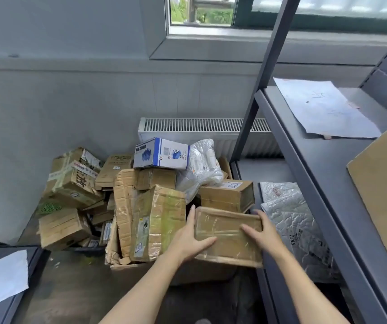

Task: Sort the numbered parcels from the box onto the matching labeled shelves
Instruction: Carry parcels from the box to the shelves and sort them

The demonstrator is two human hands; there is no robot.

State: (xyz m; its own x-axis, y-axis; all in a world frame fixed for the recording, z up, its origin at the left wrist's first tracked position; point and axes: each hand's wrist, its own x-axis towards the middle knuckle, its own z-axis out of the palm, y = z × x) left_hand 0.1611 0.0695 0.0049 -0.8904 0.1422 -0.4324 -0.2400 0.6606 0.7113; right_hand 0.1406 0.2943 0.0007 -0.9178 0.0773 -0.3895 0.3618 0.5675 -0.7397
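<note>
1. Head view showed your left hand and right hand both closed around one flat taped cardboard parcel, thumbs lying across its top and fingers wrapped under its short ends. It hung just above the near right corner of the overfilled cardboard box on the floor.
2. No number was readable on the face turned up to you. My judgement was that you needed to tip or flip the parcel to find its label before picking a shelf.
3. The tape looked glossy and probably slippery, so keeping both hands on while you turned it seemed wise.
4. The grey shelving stood just to your right. A handwritten paper label lay on the upper level, and I could not read it.
5. Lifting clear of the brown carton just behind your parcel would have saved you knocking the heap.
6. Counted: two hands, one parcel held.
7. One blue and white printed box sat on top of the heap, with one white plastic mailer beside it.
8. One silver padded mailer lay on the lower shelf level.
9. Brown cartons in and around the box numbered roughly ten; several were half hidden, so I could not give you an exact count.
</note>
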